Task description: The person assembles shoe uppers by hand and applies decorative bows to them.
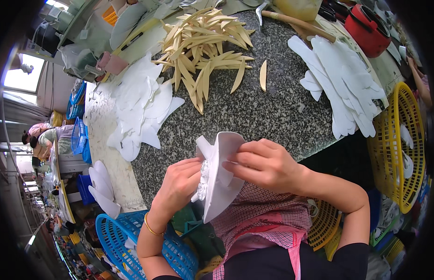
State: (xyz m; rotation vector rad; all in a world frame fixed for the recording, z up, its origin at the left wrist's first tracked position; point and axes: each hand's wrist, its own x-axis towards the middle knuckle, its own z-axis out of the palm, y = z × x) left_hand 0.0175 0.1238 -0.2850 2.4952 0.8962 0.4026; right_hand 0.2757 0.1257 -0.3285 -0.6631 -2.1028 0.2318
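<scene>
Holding one white cut piece (221, 186) over the lap, two bare hands meet at the near edge of the grey speckled worktop (273, 112); the left hand (179, 184) grips the piece from its left side, fingers curled shut around a small white lacy part (204, 179) pressed to its face; the right hand (266, 165) lies over the upper right of the piece, fingers nearly closed and pinching its folded top edge, so the piece stands between the two palms, touching both. One gold bangle (150, 227) circles the left wrist.

On the worktop lie three groups of material — a heap of tan pointed strips (203, 46), too many and too overlapped to count, with one strip (263, 75) lying apart just to its right; a stack of white cut shapes (142, 107) at left; a second white stack (343, 79) at right.

Three baskets are counted near the person — one blue basket (119, 233) below the left arm, one large yellow basket (399, 140) at right holding white pieces, and part of another yellow basket (324, 224) under the right forearm; one red box (366, 28) stands at the far right corner; one hammer (291, 21) lies beside the strips.
</scene>
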